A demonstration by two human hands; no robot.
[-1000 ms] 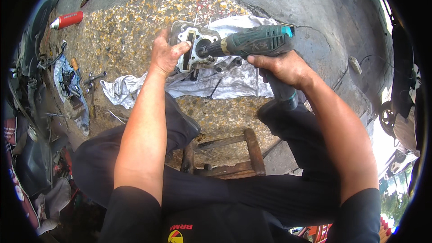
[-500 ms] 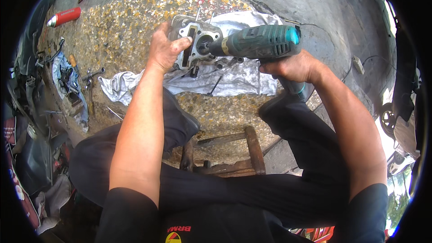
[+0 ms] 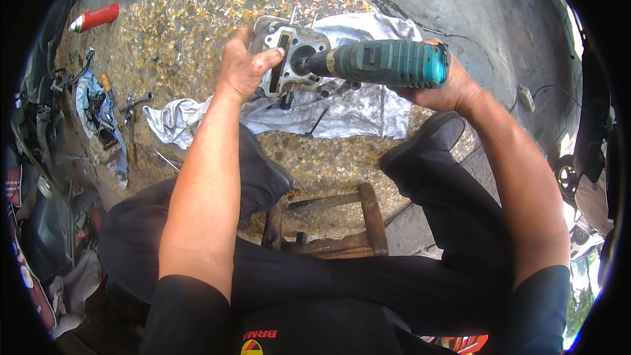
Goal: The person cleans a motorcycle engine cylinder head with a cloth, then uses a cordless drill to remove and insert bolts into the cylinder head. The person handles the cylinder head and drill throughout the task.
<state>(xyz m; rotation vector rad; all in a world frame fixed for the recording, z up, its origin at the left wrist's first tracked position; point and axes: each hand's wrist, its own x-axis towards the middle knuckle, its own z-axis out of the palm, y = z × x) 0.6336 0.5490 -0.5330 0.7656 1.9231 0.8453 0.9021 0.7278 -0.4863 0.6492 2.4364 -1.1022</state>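
My left hand [image 3: 244,69] grips a metal engine cylinder head [image 3: 296,79] by its left side, the thumb resting on its flat face beside a long dark slot. Two thin studs stick out of its far side. A teal and black power drill [image 3: 388,63] lies level in my right hand [image 3: 452,91], its nose pointing left into the round recess of the cylinder head. My right fingers are wrapped round the drill's handle and partly hidden beneath its body. What the drill's tip meets inside the recess is hard to make out. A stained white cloth [image 3: 368,113] is spread under both.
A dark bolt [image 3: 319,122] lies on the cloth. To the left are a red spray can [image 3: 98,18], a blue cloth [image 3: 84,95] with dark parts on it and a wrench [image 3: 139,100]. A wooden stool [image 3: 373,220] stands between my legs on the speckled stone floor.
The drill has rolled in my right hand, so its handle is now hidden and its rear end sits slightly lower and further right. The cylinder head shifted a little.
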